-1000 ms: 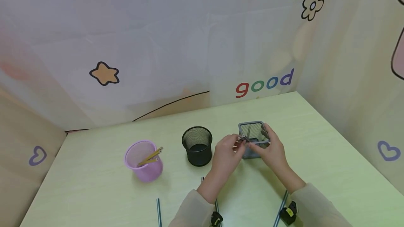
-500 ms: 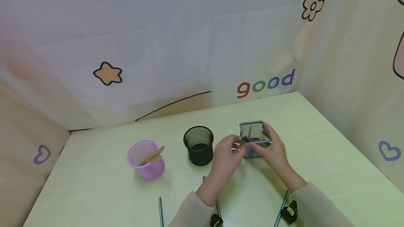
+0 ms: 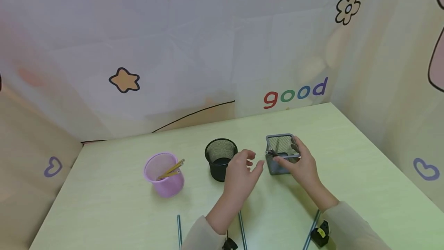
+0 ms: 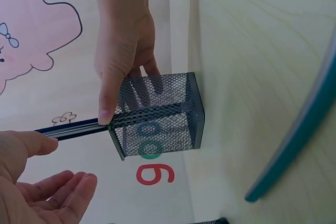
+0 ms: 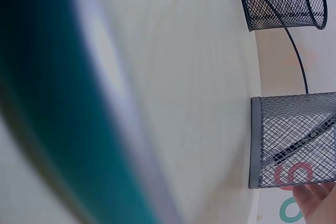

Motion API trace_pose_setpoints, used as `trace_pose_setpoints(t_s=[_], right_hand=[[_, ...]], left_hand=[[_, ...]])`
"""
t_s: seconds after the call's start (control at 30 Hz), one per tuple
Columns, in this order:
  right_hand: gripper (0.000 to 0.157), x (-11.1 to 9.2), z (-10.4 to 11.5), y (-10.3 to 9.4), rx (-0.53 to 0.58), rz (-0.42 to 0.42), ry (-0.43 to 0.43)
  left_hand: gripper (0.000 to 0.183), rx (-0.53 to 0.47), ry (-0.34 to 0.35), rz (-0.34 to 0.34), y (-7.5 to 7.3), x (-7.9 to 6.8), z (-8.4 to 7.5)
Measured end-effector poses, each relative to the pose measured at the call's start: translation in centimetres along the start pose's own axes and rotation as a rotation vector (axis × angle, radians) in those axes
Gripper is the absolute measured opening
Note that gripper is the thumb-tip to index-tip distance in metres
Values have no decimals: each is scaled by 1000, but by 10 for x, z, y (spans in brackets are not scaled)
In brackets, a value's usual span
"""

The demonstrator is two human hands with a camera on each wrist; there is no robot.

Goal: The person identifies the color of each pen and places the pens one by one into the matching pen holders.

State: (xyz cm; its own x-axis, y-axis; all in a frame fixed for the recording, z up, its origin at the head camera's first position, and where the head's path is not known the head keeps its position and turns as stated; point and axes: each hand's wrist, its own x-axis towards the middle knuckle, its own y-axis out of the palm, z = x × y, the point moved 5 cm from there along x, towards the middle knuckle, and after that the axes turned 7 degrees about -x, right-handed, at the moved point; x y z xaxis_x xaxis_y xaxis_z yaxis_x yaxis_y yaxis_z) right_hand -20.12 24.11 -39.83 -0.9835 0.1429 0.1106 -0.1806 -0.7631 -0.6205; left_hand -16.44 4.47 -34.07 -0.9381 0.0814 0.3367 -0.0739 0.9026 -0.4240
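A square grey mesh holder (image 3: 279,169) stands on the table at the right, with a couple of slim dark pencils (image 4: 79,128) leaning in it and poking out over its near left corner. My right hand (image 3: 304,169) grips the holder's right side, thumb along the near rim; in the left wrist view its thumb lies at the rim by the pencils. My left hand (image 3: 240,174) hovers just left of the holder, fingers loosely bent and thumb spread, with nothing in it. It overlaps the edge of a round black mesh holder (image 3: 216,171) in the head view.
At the left stands a purple mesh holder (image 3: 170,189) with several yellow pencils (image 3: 173,169) in it. Slim teal sticks (image 3: 179,228) lie near the front of the table (image 3: 111,203). A printed cloth wall (image 3: 194,57) closes off the back.
My left hand has let go of the dark pencils and drawn back to the left, its fingers opening. My right hand keeps its hold on the square holder. The head view has shifted slightly.
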Motion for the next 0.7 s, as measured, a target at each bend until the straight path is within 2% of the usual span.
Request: trace_pose_setpoints(t_s=[0.27, 0.47, 0.7], right_hand=[[95, -1, 1, 0, -9, 4, -5], [96, -1, 1, -1, -17, 20, 14], [96, 0, 0, 0, -16, 18, 6]], left_hand=[[31, 137, -32, 15, -13, -8, 5], [36, 129, -52, 26, -19, -15, 13], [39, 145, -115, 34, -24, -24, 24]])
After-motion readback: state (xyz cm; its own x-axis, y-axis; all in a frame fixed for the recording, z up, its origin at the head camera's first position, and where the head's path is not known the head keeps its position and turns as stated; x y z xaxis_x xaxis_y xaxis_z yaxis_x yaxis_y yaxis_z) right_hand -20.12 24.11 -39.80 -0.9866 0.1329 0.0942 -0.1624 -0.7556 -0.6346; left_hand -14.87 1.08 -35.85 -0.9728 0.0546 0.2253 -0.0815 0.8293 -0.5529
